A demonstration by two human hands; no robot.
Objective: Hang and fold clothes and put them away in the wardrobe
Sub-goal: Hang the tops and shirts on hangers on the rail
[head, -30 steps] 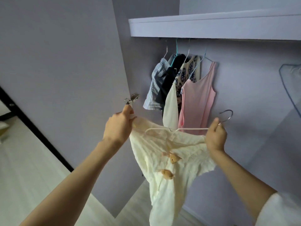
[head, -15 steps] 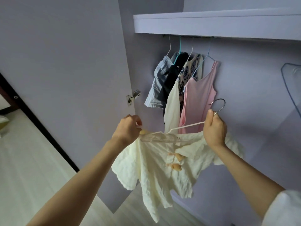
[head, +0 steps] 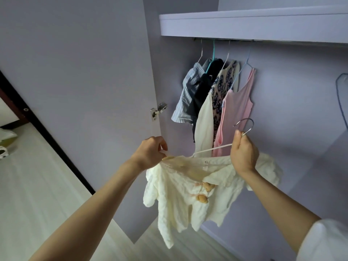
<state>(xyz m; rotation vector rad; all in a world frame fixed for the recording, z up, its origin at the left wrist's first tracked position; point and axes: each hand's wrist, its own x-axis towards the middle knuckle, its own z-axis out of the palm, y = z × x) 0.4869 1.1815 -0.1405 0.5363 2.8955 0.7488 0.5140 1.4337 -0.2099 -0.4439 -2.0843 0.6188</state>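
Wardrobe [head: 282,110] with four hung garments [head: 216,95]; both hands' grip [head: 150,153] [head: 243,153] clenched on hanger [head: 212,148] bearing cream top [head: 188,194].

Cream top [head: 188,202]: soft crinkled cloth, matt. Hanger [head: 243,127]: shiny metal hook, smooth white-coated arm. Door hinge [head: 159,111]: bright metal. Wardrobe door [head: 84,72]: smooth matt lilac panel. Pink camisole [head: 235,112]: smooth thin cloth.

Your right hand [head: 243,154] covers the neck of the hanger [head: 212,148], and the cream top [head: 188,194] hides the hanger's lower bar and far arm. The blue hanger [head: 341,98] at right is cut by the frame edge. The rail under the shelf [head: 244,25] is too shadowed to make out.
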